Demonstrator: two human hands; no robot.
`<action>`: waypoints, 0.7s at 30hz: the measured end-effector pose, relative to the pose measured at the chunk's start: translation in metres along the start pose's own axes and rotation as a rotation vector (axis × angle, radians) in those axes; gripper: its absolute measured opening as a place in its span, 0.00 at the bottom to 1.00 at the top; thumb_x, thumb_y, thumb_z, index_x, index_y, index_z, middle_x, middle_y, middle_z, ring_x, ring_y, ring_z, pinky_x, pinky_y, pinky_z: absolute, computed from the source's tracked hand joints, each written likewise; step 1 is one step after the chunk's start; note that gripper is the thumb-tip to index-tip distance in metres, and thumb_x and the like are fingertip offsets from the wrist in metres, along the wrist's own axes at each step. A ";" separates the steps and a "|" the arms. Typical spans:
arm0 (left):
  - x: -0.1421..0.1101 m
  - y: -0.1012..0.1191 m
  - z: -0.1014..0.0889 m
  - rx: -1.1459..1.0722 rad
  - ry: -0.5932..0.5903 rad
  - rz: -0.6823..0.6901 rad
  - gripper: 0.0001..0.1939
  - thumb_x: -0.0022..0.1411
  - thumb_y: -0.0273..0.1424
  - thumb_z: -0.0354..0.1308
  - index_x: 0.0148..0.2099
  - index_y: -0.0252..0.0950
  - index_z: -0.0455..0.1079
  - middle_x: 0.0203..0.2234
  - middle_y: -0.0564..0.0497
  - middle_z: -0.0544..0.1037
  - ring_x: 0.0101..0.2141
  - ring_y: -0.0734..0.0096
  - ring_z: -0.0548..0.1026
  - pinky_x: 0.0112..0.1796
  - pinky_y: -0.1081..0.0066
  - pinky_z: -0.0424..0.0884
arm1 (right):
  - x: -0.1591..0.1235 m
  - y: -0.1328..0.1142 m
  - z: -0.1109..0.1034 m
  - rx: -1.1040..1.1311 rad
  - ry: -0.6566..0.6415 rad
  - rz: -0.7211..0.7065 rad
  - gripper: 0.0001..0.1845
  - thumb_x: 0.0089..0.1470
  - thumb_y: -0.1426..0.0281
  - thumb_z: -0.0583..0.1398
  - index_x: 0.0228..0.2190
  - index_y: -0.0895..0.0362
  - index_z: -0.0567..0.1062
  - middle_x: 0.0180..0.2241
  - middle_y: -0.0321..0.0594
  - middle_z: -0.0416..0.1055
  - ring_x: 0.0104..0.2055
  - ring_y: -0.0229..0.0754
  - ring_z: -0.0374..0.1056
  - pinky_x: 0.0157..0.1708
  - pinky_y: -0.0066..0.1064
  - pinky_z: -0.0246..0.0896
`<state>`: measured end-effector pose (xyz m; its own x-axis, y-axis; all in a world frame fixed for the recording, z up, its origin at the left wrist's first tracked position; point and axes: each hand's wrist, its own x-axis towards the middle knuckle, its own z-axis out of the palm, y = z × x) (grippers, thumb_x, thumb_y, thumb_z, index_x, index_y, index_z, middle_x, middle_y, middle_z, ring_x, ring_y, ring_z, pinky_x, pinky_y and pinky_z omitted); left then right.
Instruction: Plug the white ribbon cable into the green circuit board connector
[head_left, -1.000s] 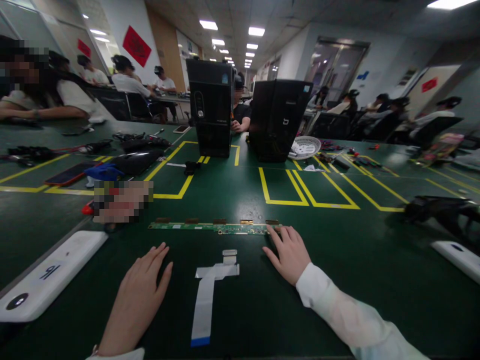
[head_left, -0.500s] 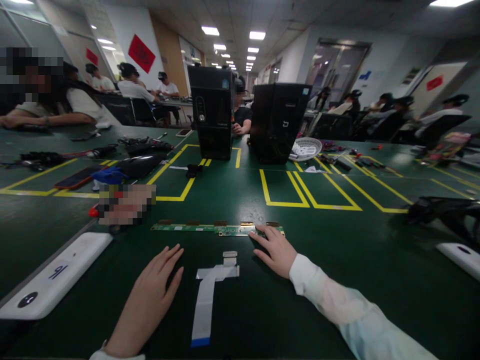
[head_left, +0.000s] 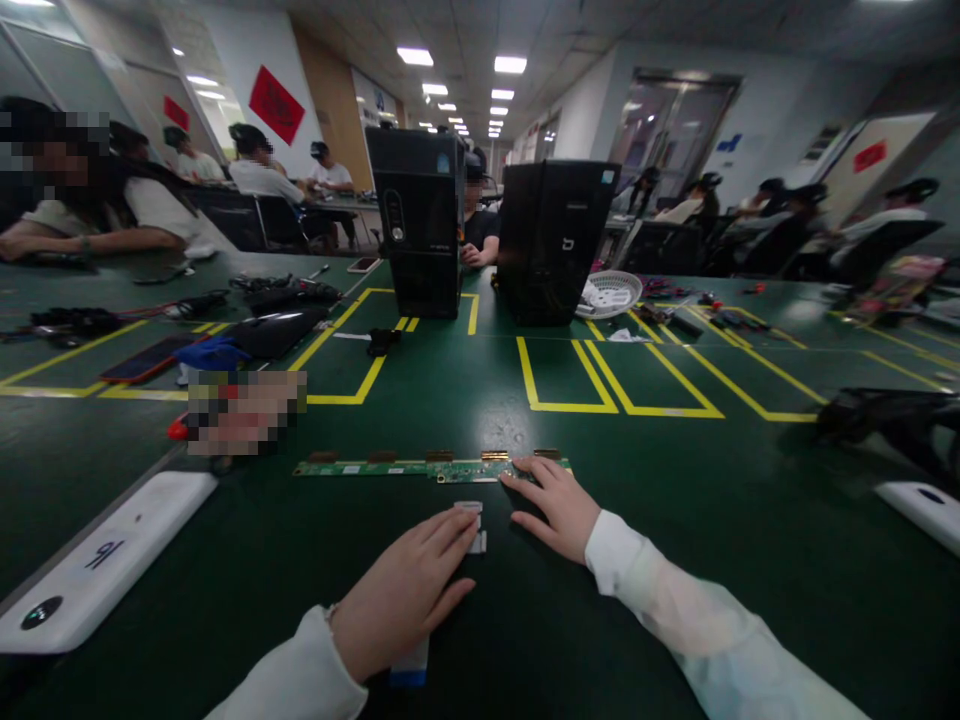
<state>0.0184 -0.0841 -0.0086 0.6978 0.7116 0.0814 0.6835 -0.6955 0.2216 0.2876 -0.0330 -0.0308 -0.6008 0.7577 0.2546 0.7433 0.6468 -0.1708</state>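
A long, narrow green circuit board (head_left: 405,467) lies across the dark green table (head_left: 645,620) in front of me. My right hand (head_left: 553,505) rests with spread fingers on the board's right end and covers part of it. Nearer to me is a white flat ribbon cable (head_left: 409,664) with a blue end, mostly hidden under my left hand (head_left: 420,580). That hand is stretched out over the cable, its fingertips at the small connector (head_left: 469,508) at the cable's far end. Whether the fingertips press on it I cannot tell.
Two black computer towers (head_left: 420,225) stand at the back of the table. A white device (head_left: 105,560) lies at the left, a white basket (head_left: 611,293) behind the right tower. Yellow tape (head_left: 574,408) marks the table; cables and tools lie about. Several people sit farther back.
My left hand has moved right and forward, from beside the ribbon cable to over it. The right hand stays on the circuit board. The view has shifted slightly.
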 end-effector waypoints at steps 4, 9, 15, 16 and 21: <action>0.015 0.005 0.006 0.001 0.055 0.041 0.30 0.69 0.42 0.48 0.68 0.39 0.54 0.65 0.44 0.63 0.64 0.60 0.62 0.60 0.58 0.65 | -0.001 0.000 -0.001 0.020 0.006 0.005 0.25 0.62 0.59 0.56 0.58 0.55 0.69 0.58 0.52 0.64 0.60 0.54 0.58 0.57 0.51 0.60; 0.025 0.008 0.010 0.022 0.071 0.017 0.30 0.70 0.45 0.45 0.67 0.37 0.57 0.64 0.44 0.65 0.63 0.61 0.63 0.60 0.58 0.63 | 0.000 0.001 -0.001 0.036 -0.001 -0.003 0.25 0.62 0.60 0.56 0.58 0.55 0.68 0.61 0.50 0.62 0.62 0.54 0.56 0.59 0.52 0.57; 0.024 0.005 0.014 0.002 0.070 0.005 0.32 0.70 0.47 0.44 0.69 0.39 0.52 0.66 0.45 0.62 0.64 0.60 0.61 0.59 0.58 0.63 | -0.001 0.001 -0.001 0.037 -0.003 -0.002 0.25 0.63 0.60 0.55 0.58 0.55 0.69 0.62 0.50 0.62 0.62 0.54 0.56 0.58 0.53 0.58; 0.024 0.005 0.014 -0.001 0.070 0.002 0.32 0.70 0.47 0.44 0.70 0.38 0.51 0.66 0.45 0.61 0.64 0.60 0.61 0.60 0.58 0.63 | -0.001 0.001 -0.001 0.034 -0.002 -0.003 0.25 0.63 0.60 0.55 0.58 0.55 0.69 0.62 0.50 0.62 0.62 0.54 0.56 0.58 0.53 0.58; 0.025 0.008 0.014 -0.002 0.046 -0.023 0.32 0.70 0.48 0.42 0.69 0.36 0.53 0.66 0.43 0.61 0.64 0.59 0.60 0.59 0.57 0.64 | -0.001 0.000 -0.001 0.027 -0.003 0.003 0.25 0.63 0.60 0.55 0.58 0.55 0.69 0.62 0.49 0.62 0.62 0.54 0.56 0.58 0.52 0.58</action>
<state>0.0442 -0.0735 -0.0188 0.6714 0.7312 0.1208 0.6987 -0.6788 0.2258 0.2888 -0.0337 -0.0301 -0.5992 0.7600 0.2517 0.7371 0.6464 -0.1971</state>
